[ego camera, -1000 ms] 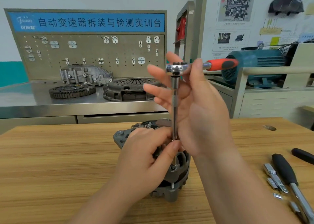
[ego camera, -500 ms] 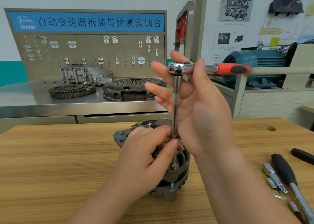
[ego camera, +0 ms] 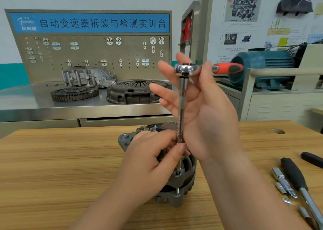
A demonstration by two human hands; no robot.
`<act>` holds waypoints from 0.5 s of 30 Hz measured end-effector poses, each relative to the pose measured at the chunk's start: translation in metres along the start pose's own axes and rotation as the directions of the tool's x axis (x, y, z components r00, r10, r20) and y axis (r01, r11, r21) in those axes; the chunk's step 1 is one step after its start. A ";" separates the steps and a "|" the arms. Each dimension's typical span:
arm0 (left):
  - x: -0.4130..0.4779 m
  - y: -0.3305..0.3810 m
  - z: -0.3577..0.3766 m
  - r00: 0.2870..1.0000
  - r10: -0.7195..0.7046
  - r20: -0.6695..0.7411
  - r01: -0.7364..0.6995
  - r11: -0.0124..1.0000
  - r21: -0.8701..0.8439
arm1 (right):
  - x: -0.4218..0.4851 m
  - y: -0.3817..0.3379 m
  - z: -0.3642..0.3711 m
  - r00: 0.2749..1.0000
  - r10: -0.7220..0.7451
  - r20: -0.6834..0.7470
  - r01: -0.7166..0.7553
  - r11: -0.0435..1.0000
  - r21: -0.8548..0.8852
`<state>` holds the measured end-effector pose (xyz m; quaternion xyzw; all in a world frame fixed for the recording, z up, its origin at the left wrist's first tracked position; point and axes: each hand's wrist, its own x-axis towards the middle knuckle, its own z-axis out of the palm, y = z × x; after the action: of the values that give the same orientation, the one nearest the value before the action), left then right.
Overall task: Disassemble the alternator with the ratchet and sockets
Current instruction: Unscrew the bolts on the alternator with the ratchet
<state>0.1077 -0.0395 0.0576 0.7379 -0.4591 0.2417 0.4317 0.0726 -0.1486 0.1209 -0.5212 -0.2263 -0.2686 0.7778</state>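
You face an alternator standing on a wooden table, directly in front of you and between your forearms. A long extension bar rises nearly straight up from a bolt on the alternator's near side, and the ratchet sits on top of it. Its orange handle points right and lies level, so the turning axis is vertical.

Your left hand is the lower and nearer one. It rests on the alternator housing and pinches the bar's lower end between thumb and fingers, keeping it on the bolt. Your right hand is raised at the ratchet head, palm turned left, fingers straight and spread behind the tool. The ratchet's neck lies in the crook of the thumb. Whether the thumb actually presses on it is hard to tell from here.

The coming swing likely sweeps the handle around that upright bar. Loose sockets lie on the table to your right.
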 end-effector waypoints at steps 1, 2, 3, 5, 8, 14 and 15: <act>0.000 0.000 0.000 1.000 -0.009 -0.006 0.009 1.000 -0.001 | 0.000 0.001 0.001 0.999 -0.041 -0.011 0.041 0.999 -0.018; 0.000 -0.001 0.000 1.000 -0.021 -0.010 0.021 1.000 0.001 | -0.001 0.001 0.000 0.996 -0.088 -0.026 0.087 0.996 -0.034; 0.000 0.000 0.000 0.999 -0.035 -0.009 0.035 0.999 0.007 | -0.003 0.000 -0.001 0.987 -0.150 -0.050 0.145 0.986 -0.087; -0.001 0.000 0.001 0.998 -0.057 -0.002 0.057 0.998 0.030 | -0.006 -0.001 0.001 0.961 -0.275 -0.038 0.255 0.930 -0.266; -0.001 0.000 0.002 0.999 -0.051 -0.010 0.051 0.998 0.040 | -0.007 -0.002 0.005 0.968 -0.252 -0.024 0.241 0.948 -0.210; 0.000 0.000 0.001 1.000 0.014 0.010 -0.014 1.000 0.005 | -0.001 -0.006 0.000 0.999 -0.047 0.018 0.046 0.996 0.072; 0.000 0.001 0.001 1.000 0.020 0.008 -0.020 1.000 0.017 | -0.001 -0.007 0.000 0.999 -0.030 0.017 0.029 0.997 0.077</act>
<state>0.1073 -0.0404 0.0575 0.7379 -0.4662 0.2471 0.4209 0.0679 -0.1510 0.1249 -0.4902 -0.2513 -0.2665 0.7909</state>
